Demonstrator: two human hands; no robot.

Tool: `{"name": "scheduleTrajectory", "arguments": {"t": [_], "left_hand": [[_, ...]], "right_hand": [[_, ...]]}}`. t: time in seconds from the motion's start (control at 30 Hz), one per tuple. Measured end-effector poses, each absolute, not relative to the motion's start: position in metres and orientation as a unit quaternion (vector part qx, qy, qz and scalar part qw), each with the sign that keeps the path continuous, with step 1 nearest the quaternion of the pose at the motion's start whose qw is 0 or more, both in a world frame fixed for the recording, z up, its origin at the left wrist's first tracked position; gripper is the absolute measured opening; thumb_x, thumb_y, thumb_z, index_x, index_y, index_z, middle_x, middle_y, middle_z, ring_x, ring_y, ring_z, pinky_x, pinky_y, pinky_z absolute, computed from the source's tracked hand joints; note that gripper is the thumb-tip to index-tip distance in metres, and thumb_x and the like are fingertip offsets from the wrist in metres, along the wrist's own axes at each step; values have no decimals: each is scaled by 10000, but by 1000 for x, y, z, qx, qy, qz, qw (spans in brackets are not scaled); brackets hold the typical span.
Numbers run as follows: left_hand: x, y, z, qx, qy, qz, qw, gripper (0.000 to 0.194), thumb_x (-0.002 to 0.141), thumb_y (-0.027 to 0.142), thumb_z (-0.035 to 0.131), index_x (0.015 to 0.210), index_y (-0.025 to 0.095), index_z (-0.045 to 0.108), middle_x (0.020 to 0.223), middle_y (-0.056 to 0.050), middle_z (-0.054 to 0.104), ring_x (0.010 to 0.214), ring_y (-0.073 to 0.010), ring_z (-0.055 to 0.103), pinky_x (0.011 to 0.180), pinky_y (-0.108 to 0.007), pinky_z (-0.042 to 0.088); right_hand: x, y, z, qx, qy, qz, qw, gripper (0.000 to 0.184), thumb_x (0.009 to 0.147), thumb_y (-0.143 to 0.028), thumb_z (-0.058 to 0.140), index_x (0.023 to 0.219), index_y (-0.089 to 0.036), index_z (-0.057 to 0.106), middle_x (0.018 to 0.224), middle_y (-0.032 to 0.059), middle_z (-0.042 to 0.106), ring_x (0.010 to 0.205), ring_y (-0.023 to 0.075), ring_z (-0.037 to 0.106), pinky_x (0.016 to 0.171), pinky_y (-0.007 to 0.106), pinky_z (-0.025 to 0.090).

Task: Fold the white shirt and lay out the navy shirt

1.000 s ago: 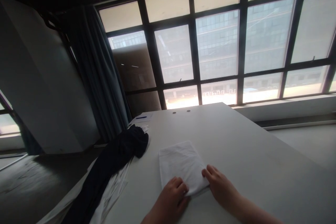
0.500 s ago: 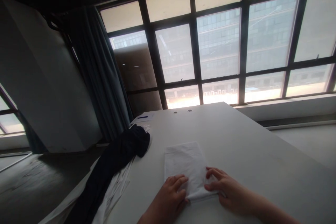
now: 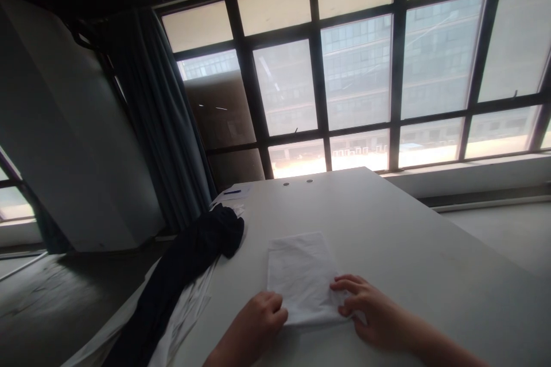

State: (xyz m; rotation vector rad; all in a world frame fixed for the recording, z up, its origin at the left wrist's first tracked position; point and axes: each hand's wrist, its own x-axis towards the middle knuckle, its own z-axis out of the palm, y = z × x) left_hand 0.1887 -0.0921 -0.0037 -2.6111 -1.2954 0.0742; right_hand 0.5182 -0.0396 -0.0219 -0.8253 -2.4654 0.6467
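Observation:
A thin, wrinkled white plastic bag [image 3: 301, 275] lies flat on the white table in front of me, folded to a rectangle; what is inside, if anything, cannot be made out. My left hand [image 3: 262, 318] is closed at its near left corner, fingers curled and the thumb pressed against them. At the near right edge my right hand [image 3: 365, 307] has its fingers bent, pinching a loose, crumpled bit of the bag's side. The near edge of the bag stretches between the two hands.
A dark navy garment [image 3: 185, 275] lies along the table's left side, over white sheets or bags [image 3: 189, 309]. A pen [image 3: 232, 192] rests on paper at the far left corner. The table [image 3: 387, 241] reaches towards the windows, beside a dark curtain [image 3: 167, 109].
My left hand has slid left from the top of the bag to its near left corner and closed there. My right hand has barely moved along the right edge.

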Motion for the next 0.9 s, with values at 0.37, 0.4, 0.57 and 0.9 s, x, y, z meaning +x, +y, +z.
{"name": "scheduleTrajectory", "arguments": {"t": [0.37,0.4,0.57,0.9], "left_hand": [[212,-98,14,-878,-464,-97,-65,73,703,180,666,740,232,630,1068,-28,664,981,-218,601,946,-349,460],[218,-98,13,-871,-474,-109,-65,33,746,223,659,774,240,652,1085,-35,675,996,-229,611,959,-363,463],[247,-90,-21,-877,-458,-134,-60,512,987,381,464,1479,241,460,1552,-78,456,1418,-283,417,1192,-436,322],[224,-71,-52,-818,-565,-80,-64,698,990,668,359,1597,358,206,1669,-33,101,1531,-362,132,1229,-598,166]], "right_hand": [[493,-38,-35,-303,-913,152,229,245,842,-188,542,884,-262,772,1333,43,662,1334,273,501,1138,472,378],[489,-38,-40,-308,-911,149,229,290,866,-189,517,1001,-247,768,1391,57,625,1377,273,463,1159,469,365],[483,-39,-54,-322,-904,180,214,617,946,-201,417,1557,-155,353,1642,98,286,1524,241,218,1254,448,226],[486,-55,-37,-294,-934,163,121,748,904,-350,594,1578,-188,314,1622,133,245,1499,339,253,1233,490,257]]}}
